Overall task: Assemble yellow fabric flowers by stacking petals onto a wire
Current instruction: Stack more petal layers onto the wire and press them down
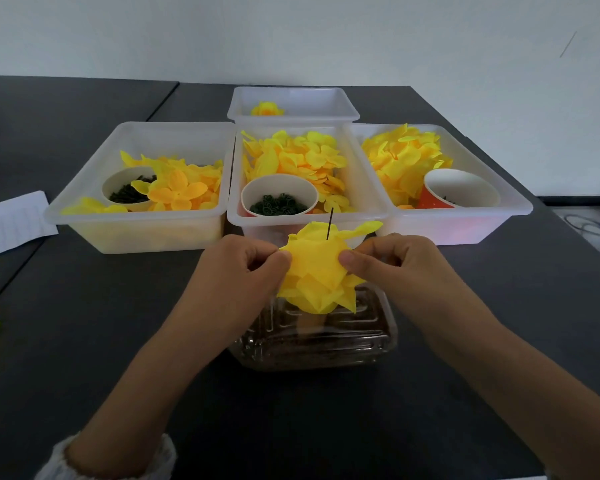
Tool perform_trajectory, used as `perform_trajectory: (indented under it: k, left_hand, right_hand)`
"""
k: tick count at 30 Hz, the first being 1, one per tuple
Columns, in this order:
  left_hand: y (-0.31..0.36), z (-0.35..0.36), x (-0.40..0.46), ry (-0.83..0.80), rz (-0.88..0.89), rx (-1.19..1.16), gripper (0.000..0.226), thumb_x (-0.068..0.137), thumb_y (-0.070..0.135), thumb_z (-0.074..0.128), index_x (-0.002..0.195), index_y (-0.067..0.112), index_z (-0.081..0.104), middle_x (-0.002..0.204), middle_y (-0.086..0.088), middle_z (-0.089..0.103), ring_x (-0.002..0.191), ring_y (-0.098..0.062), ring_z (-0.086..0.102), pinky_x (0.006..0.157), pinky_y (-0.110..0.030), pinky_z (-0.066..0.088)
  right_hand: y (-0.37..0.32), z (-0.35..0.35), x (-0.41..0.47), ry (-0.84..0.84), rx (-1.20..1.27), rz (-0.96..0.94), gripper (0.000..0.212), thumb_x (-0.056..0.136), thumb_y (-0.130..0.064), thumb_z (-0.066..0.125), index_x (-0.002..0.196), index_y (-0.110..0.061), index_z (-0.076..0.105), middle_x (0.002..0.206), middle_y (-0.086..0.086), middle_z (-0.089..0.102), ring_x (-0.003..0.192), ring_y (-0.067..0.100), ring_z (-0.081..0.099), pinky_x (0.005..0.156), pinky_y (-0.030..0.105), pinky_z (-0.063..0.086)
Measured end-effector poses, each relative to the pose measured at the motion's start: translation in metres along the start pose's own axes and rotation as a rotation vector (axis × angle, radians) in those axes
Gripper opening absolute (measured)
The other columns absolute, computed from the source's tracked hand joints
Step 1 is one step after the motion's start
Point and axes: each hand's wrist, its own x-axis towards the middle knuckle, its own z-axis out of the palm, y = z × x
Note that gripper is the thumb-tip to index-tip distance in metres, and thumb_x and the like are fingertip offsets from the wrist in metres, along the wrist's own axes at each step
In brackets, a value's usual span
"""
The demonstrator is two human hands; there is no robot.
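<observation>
Your left hand [253, 258] and right hand [392, 258] pinching stacked yellow petals [317, 271], thin wire [329, 223] poking up, its base hidden, clear container [312, 344] partly covered beneath.

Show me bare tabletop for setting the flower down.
Bare tabletop lies left of the left hand, before the left bin; more right of the right hand. Crowded: the clear container under the flower.
</observation>
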Motion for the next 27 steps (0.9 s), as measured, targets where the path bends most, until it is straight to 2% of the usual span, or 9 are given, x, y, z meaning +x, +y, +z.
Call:
perform_trajectory:
  k: [5,8,11,13,15,18,22,25,27]
  left_hand:
    - [0.001,0.000,0.000,0.012,-0.008,0.003,0.045,0.090,0.030,0.052,0.047,0.016,0.048,0.050,-0.013,0.049,0.045,-0.006,0.041,0.054,-0.024,0.040]
    - [0.002,-0.001,0.000,0.025,-0.007,-0.004,0.047,0.091,0.029,0.053,0.045,0.018,0.047,0.046,-0.005,0.045,0.045,-0.004,0.041,0.056,-0.028,0.041]
    - [0.003,-0.002,0.001,0.028,-0.008,-0.002,0.047,0.090,0.031,0.053,0.045,0.020,0.045,0.045,0.003,0.043,0.045,-0.004,0.039,0.056,-0.030,0.040]
    - [0.004,-0.002,0.001,0.025,-0.009,-0.004,0.045,0.088,0.034,0.051,0.046,0.019,0.045,0.045,0.002,0.042,0.045,-0.005,0.039,0.056,-0.031,0.040]
    - [0.005,-0.002,0.001,0.024,-0.010,-0.001,0.044,0.087,0.035,0.050,0.047,0.017,0.047,0.045,0.001,0.043,0.046,-0.005,0.040,0.056,-0.030,0.040]
    - [0.006,-0.002,0.000,0.030,-0.007,-0.003,0.046,0.089,0.031,0.052,0.045,0.018,0.046,0.044,0.001,0.043,0.044,-0.004,0.039,0.056,-0.029,0.040]
    - [0.007,-0.001,0.000,0.033,-0.001,-0.010,0.046,0.090,0.029,0.052,0.045,0.018,0.045,0.045,0.000,0.043,0.045,-0.005,0.039,0.055,-0.028,0.039]
    - [0.008,-0.001,0.000,0.034,-0.012,-0.014,0.046,0.091,0.029,0.053,0.046,0.018,0.047,0.046,0.000,0.044,0.045,-0.005,0.039,0.056,-0.029,0.040]
    - [0.008,-0.001,0.001,0.043,-0.015,-0.011,0.048,0.092,0.028,0.053,0.045,0.019,0.047,0.045,0.002,0.045,0.043,-0.003,0.039,0.055,-0.028,0.039]
  right_hand:
    - [-0.004,-0.007,0.002,-0.067,0.047,0.075,0.026,0.083,-0.035,0.067,0.084,-0.011,0.076,0.086,-0.002,0.075,0.086,0.006,0.069,0.081,0.020,0.050]
    - [-0.006,-0.009,0.004,-0.031,0.085,0.080,0.023,0.084,-0.031,0.066,0.079,-0.010,0.075,0.075,-0.007,0.073,0.064,-0.007,0.062,0.060,0.007,0.045]
    - [-0.007,-0.008,0.004,-0.025,0.111,0.070,0.023,0.081,-0.032,0.068,0.078,-0.010,0.074,0.077,-0.003,0.074,0.066,-0.004,0.064,0.059,0.007,0.045]
    - [-0.006,-0.007,0.003,-0.023,0.117,0.065,0.029,0.073,-0.039,0.068,0.078,-0.010,0.074,0.082,0.001,0.075,0.075,0.004,0.068,0.069,0.013,0.051]
    - [-0.005,-0.006,0.002,0.011,0.107,0.032,0.031,0.070,-0.039,0.069,0.078,-0.009,0.073,0.085,0.010,0.074,0.082,0.014,0.068,0.081,0.026,0.054]
    - [-0.002,-0.004,0.003,0.126,0.038,-0.070,0.017,0.078,-0.025,0.072,0.072,-0.009,0.070,0.088,0.026,0.062,0.078,0.017,0.056,0.080,0.038,0.052]
    - [0.003,0.001,0.004,0.193,0.013,-0.165,0.013,0.079,-0.019,0.073,0.067,-0.018,0.067,0.078,0.004,0.057,0.069,0.002,0.049,0.066,0.015,0.044]
    - [0.006,0.002,0.005,0.198,0.071,-0.132,0.022,0.082,-0.022,0.071,0.071,-0.004,0.067,0.079,0.020,0.057,0.076,0.014,0.053,0.072,0.027,0.047]
    - [0.004,-0.001,0.004,0.138,0.141,-0.069,0.031,0.086,-0.025,0.067,0.081,0.006,0.066,0.084,0.023,0.063,0.077,0.015,0.056,0.073,0.025,0.049]
